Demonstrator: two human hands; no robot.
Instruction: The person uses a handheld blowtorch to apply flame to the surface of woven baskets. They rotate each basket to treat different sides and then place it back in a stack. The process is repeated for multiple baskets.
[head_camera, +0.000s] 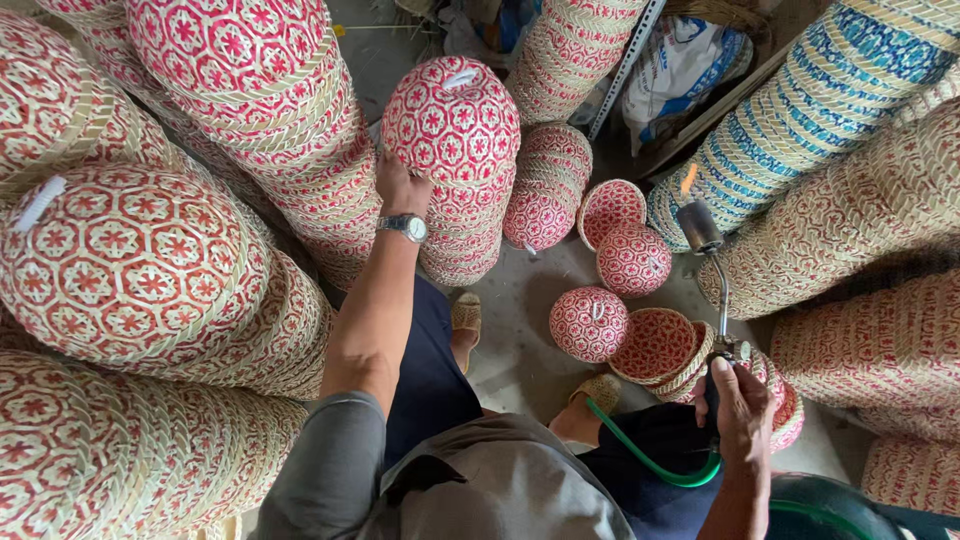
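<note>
Our left hand (400, 188) grips the top red-and-white woven dome basket (452, 125) on its stack; our right hand (740, 405) is clenched around a lit metal gas torch (705, 260).

Blue woven basket stack (820, 100), white printed sack (680, 65), metal angle bar (625, 70), tan sandals (466, 317)

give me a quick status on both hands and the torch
Left hand gripping the top woven basket of a stack. Right hand shut on lit gas torch, flame up, green hose trailing. Loose baskets on the floor below.
</note>
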